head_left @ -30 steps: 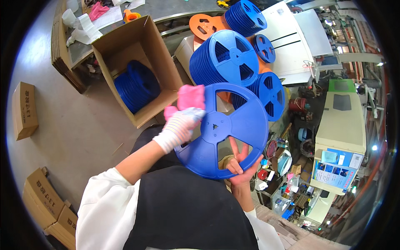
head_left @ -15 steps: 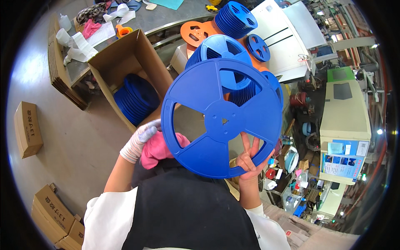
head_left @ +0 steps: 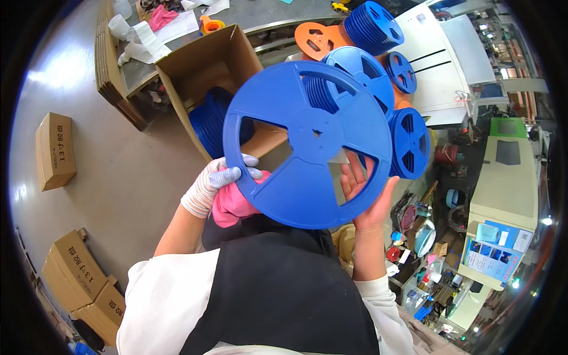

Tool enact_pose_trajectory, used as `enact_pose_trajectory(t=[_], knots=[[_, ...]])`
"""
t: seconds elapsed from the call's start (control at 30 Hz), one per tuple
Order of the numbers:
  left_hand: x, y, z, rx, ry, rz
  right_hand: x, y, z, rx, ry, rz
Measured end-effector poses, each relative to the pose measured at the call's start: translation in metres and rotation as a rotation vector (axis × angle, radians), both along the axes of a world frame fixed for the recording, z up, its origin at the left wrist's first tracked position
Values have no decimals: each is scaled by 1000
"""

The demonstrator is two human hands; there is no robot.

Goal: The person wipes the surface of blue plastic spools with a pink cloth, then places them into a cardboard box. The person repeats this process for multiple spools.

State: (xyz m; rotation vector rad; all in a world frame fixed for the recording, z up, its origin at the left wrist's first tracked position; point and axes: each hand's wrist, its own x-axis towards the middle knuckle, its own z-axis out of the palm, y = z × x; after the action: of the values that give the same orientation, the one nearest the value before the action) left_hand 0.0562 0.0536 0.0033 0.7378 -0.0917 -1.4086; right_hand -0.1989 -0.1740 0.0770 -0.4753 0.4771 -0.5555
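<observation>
Unfolded since the earlier frame, the bare right hand (head_left: pixel 374 212) now spreads its fingers behind a window of the blue three-window reel disc (head_left: pixel 296 189), thumb outside the rim. Across from it, the gloved left hand (head_left: pixel 207 188) pinches the rim between thumb and fingers, a pink cloth (head_left: pixel 234 207) bunched below. The disc overlaps the black apron (head_left: pixel 290 290). Beyond sit an open cardboard carton (head_left: pixel 239 53) holding darker discs (head_left: pixel 207 127), and stacked blue discs (head_left: pixel 346 57) near an orange disc (head_left: pixel 302 36).

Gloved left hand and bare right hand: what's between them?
In the head view, a blue reel disc lies between the gloved left hand and bare right hand, plus some pink cloth.
</observation>
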Motion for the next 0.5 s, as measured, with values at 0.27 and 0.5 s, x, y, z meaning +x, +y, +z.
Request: enact_pose_trajectory(t=[0.27,0.5], knots=[[39,25,3,188,-183,279,-54,12,-51,-72,585,-230],[83,-28,-160,333,-525,278,-79,29,-63,-27,662,-178]])
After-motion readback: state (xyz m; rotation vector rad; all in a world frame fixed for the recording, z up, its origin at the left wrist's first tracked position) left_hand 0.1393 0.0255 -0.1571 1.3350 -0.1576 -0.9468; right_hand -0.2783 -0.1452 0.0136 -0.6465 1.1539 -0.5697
